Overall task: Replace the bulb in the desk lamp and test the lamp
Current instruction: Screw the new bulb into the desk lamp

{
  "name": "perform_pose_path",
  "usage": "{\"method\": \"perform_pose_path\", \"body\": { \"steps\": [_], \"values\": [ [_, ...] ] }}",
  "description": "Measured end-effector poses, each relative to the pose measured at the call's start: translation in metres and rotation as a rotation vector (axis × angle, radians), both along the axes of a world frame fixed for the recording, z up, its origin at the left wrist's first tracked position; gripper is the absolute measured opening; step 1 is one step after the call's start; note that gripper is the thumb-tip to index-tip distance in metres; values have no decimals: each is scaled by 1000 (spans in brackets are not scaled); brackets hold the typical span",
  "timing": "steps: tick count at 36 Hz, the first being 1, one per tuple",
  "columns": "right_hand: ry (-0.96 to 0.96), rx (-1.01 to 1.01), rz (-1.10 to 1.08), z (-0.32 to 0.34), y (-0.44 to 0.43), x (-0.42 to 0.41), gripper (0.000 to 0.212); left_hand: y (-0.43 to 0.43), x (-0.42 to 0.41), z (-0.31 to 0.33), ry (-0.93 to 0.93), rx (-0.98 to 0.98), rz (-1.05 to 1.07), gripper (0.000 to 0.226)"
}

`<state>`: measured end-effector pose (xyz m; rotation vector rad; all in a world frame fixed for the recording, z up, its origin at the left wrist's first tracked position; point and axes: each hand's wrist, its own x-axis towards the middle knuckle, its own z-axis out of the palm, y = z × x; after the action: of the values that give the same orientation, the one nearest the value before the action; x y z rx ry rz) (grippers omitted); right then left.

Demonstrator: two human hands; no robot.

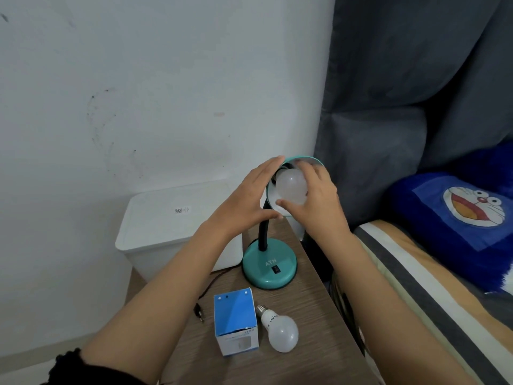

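Observation:
A teal desk lamp stands on the wooden side table [311, 318], its round base [268, 269] carrying a black switch and its shade [311, 160] tilted toward me. A white bulb [291, 186] sits inside the shade. My right hand [316, 201] has its fingers and thumb wrapped around that bulb. My left hand [249, 198] grips the shade's left rim. A second white bulb [279, 327] lies on its side on the table, beside a blue and white bulb box [236, 325].
The lamp's plug [198, 312] and cord lie loose at the table's left edge. A white lidded bin [177, 218] stands behind the table against the wall. A bed with a blue cartoon pillow [458, 226] runs along the right.

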<state>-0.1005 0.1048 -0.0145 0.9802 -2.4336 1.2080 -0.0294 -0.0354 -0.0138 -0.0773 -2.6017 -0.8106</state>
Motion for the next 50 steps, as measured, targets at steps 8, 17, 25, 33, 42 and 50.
{"method": "perform_pose_path", "body": {
  "steps": [8, 17, 25, 33, 42, 50],
  "values": [
    [112, -34, -91, -3, -1, 6, 68, 1, 0, -1, 15, -8, -4, 101],
    [83, 7, -135, 0, 0, 4, 67, 3, -2, -1, 14, -17, -8, 101],
    [55, 6, -125, 1, 1, 3, 57, 4, -1, 0, 4, -27, -3, 100],
    [-64, -15, -24, 0, 0, 5, 64, 15, 7, 5, -37, -13, -5, 93],
    [14, 22, -17, 18, 9, 20, 53, 13, 19, 23, -181, -64, 33, 91],
    [106, -103, 11, 55, 5, 56, 39, -11, 61, 38, -213, -26, 199, 69]
  ]
}}
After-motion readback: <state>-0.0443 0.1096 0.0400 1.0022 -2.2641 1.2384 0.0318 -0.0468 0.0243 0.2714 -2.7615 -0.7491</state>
